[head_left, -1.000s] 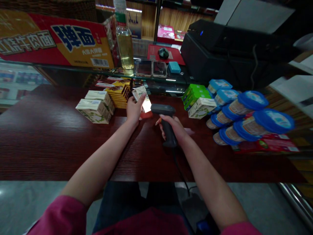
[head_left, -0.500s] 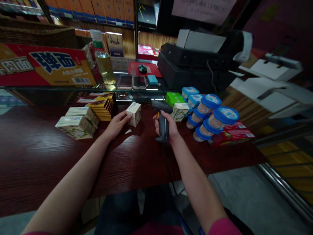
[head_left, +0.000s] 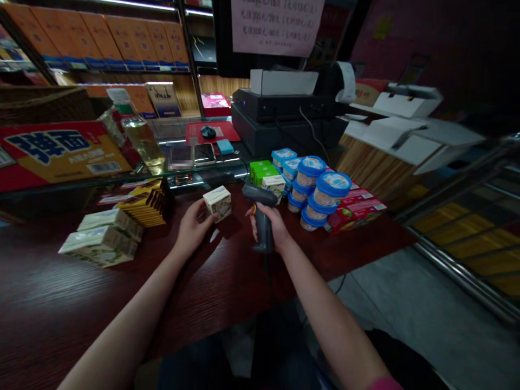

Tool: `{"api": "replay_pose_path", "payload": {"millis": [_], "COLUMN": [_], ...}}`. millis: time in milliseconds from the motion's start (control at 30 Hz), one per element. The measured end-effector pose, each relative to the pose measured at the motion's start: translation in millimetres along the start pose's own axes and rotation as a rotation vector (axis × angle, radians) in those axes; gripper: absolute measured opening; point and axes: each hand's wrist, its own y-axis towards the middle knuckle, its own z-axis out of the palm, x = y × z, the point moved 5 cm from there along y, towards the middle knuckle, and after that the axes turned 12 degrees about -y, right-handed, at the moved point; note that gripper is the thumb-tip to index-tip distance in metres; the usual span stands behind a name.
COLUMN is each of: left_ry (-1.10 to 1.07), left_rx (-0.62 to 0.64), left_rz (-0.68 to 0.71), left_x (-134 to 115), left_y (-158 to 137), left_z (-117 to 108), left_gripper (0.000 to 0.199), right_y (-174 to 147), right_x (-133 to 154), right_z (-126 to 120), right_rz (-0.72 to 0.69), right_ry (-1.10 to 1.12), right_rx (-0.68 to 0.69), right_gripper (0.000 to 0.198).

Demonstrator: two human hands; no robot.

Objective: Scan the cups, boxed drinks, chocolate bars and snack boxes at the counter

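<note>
Between the thumb and fingers of my left hand (head_left: 194, 226) is a small cream box (head_left: 218, 203) with green print, held at its left side just above or on the dark wood counter (head_left: 195, 292). My right hand (head_left: 277, 223) is wrapped round the handle of a black barcode scanner (head_left: 263, 216), whose head points left toward the box. Behind the scanner stand another cream box (head_left: 274, 185) and green boxes (head_left: 260, 170). Two larger cream cartons (head_left: 101, 244) lie to the left, beside a row of yellow-brown packets (head_left: 144, 206).
Blue-lidded tubs (head_left: 312, 189) are stacked on the right, before red boxes (head_left: 357, 208). A glass shelf behind bears a bottle (head_left: 140, 135), a noodle carton (head_left: 60, 151), phones and a mouse (head_left: 208, 131). A black printer unit (head_left: 284, 119) stands at the back.
The view has swung to the right, so things sit further left. My left hand has tilted the cream box a little, and the scanner remains in my right hand.
</note>
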Motion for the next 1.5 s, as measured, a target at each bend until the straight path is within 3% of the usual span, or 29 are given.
{"api": "replay_pose_path", "payload": {"millis": [133,233,433,567,800,1000,1133,1233,1400,1500], "left_ry": [-0.24,-0.24,-0.019,-0.167,-0.099,0.038,-0.002,0.086,0.536,0.615], "left_rx": [0.208,0.26,0.139,0.072,-0.033,-0.103,-0.075,-0.053,-0.02,-0.133], "left_rz": [-0.062,-0.047,0.094,0.033,0.054,0.049,0.034,0.109,0.303,0.323], "left_x": [-6,-11,-17,-6,-5,-5,-3,-13,-42,-55], "left_y": [-13,-15,6,14,15,14,7,-7,-32,-38], "left_z": [50,84,134,158,163,156,140,100,1,-51], "left_gripper": [0.048,0.044,0.04,0.046,0.037,0.042,0.053,0.048,0.047,0.055], "right_y": [-48,-80,-99,-93,-93,-92,-91,-82,-41,-8], "right_x": [-11,-16,-17,-17,-17,-16,-16,-18,-29,-38], "right_z": [-42,-64,-71,-70,-69,-69,-63,-44,15,53], "right_rz": [-0.013,-0.03,-0.032,-0.032,-0.006,-0.005,0.024,0.058,0.147,0.212], "right_ry": [-0.062,-0.057,-0.029,-0.038,-0.02,-0.051,-0.077,-0.094,-0.131,-0.138], "right_rx": [-0.091,-0.16,-0.187,-0.171,-0.166,-0.167,-0.178,-0.116,0.135,0.252], "right_gripper": [0.041,0.04,0.04,0.042,0.042,0.04,0.04,0.039,0.039,0.04]}}
